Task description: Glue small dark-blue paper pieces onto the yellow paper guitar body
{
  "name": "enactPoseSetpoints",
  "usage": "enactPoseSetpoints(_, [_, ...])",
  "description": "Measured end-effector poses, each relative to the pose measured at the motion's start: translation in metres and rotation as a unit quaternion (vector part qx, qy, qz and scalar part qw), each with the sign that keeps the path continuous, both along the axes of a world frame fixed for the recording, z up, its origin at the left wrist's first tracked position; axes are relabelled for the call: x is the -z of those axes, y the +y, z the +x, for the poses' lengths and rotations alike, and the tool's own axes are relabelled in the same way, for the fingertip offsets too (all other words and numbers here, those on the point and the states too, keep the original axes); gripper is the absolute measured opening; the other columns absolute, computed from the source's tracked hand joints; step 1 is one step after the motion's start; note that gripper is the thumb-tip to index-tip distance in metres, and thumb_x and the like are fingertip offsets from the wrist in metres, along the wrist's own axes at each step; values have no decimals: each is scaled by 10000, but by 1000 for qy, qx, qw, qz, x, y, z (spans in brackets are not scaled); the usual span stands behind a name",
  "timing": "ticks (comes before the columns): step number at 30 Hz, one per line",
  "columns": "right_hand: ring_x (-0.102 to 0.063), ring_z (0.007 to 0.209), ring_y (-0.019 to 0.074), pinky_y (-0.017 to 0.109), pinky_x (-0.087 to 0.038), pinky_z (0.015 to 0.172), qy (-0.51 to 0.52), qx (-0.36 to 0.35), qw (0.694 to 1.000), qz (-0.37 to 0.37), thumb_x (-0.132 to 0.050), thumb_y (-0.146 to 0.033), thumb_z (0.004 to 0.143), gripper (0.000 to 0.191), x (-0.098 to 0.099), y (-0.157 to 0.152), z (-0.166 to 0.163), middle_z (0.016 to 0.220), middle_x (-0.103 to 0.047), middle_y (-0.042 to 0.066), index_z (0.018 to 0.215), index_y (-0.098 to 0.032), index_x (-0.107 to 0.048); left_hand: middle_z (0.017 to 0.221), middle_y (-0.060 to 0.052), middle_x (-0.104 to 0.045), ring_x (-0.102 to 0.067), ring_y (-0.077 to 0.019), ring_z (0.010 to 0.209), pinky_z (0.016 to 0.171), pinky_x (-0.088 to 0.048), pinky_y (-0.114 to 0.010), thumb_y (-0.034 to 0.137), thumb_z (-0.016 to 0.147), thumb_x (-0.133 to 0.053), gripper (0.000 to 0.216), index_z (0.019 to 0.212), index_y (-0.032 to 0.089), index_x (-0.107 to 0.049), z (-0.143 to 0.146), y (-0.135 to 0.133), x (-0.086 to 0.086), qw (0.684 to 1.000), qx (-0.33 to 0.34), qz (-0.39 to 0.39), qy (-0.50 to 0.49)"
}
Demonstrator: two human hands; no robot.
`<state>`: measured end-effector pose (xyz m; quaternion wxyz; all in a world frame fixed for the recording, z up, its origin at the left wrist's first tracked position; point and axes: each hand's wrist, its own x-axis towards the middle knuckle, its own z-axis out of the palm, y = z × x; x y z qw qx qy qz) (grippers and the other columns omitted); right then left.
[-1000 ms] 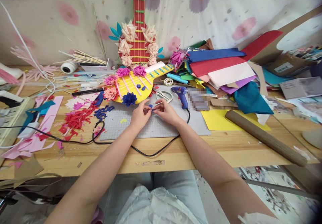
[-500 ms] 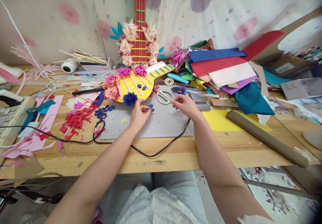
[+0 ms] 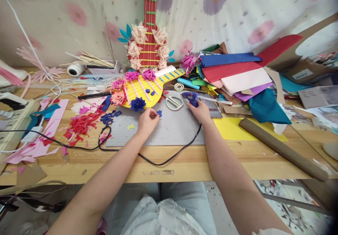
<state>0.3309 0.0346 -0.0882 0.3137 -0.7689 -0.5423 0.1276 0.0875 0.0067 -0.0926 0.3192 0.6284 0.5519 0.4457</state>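
My left hand [image 3: 148, 120] is closed in a pinch above the grey cutting mat [image 3: 169, 131], with a small blue paper petal [image 3: 159, 113] at its fingertips. My right hand [image 3: 200, 112] is closed round the handle of a blue hot glue gun [image 3: 192, 96], which lies at the back of the mat. Scissors with pale handles [image 3: 174, 103] rest between the two hands. Just beyond my left hand is a yellow paper guitar [image 3: 139, 90]. It carries pink flowers, a dark blue flower [image 3: 137, 104] and two loose-looking blue petals [image 3: 150, 91].
A red guitar [image 3: 149, 48] with peach flowers stands behind. Coloured sheets [image 3: 237, 68] pile up at right, near a brown roll [image 3: 282, 148]. Red scraps [image 3: 84, 122] and blue scraps [image 3: 109, 117] lie at left. A black cord [image 3: 163, 164] loops along the front of the table.
My right hand has moved from beside the scissors onto the glue gun and closed round its handle. My left hand stays near the blue petal, its fingers drawn closer together.
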Motion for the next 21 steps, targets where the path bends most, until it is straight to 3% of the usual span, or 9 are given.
enactPoseSetpoints(3, [-580,779,223,351,-439,703,137,-21,988,68,-595,-526,670,399,-2,-4,1,825,-644,91,831,-161,-612,642,20,-580,-546,-115,600,618,-432,-247,184,683,-597,76,682,195,-522,-2,3,3,999,-10,-28,-29])
enactPoseSetpoints(5, [-568,716,173,315,-448,650,250,-92,957,118,-632,-514,644,419,-8,-11,1,841,-642,66,881,-170,-606,620,24,-573,-540,-113,580,601,-430,-245,194,677,-603,79,668,195,-524,-2,4,5,998,-14,-38,-41])
enactPoseSetpoints(7, [-519,607,124,275,-426,567,315,-165,929,106,-669,-497,629,403,-16,-21,-2,742,-616,29,859,-172,-602,612,24,-575,-541,-113,573,596,-431,-246,199,668,-609,80,663,195,-530,-2,6,7,998,-19,-41,-45])
enactPoseSetpoints(10, [-427,490,87,244,-353,470,312,-236,920,-25,-697,-498,619,376,-25,-34,-10,550,-512,-22,748,-156,-608,625,21,-588,-554,-115,580,595,-441,-248,208,665,-613,78,671,194,-537,-2,7,10,997,-27,-40,-62])
enactPoseSetpoints(13, [-405,464,82,237,-328,439,266,-261,921,-117,-705,-525,604,393,-29,-40,-21,517,-490,-31,712,-160,-611,626,20,-588,-566,-118,591,607,-458,-253,213,667,-618,83,676,195,-538,-3,8,12,995,-36,-38,-84])
enactPoseSetpoints(21, [-423,503,97,246,-352,494,217,-242,942,-87,-697,-542,598,409,-29,-41,-33,536,-503,-36,762,-175,-622,615,21,-580,-586,-124,589,586,-481,-261,216,669,-622,94,674,192,-531,-4,7,9,993,-34,-39,-109])
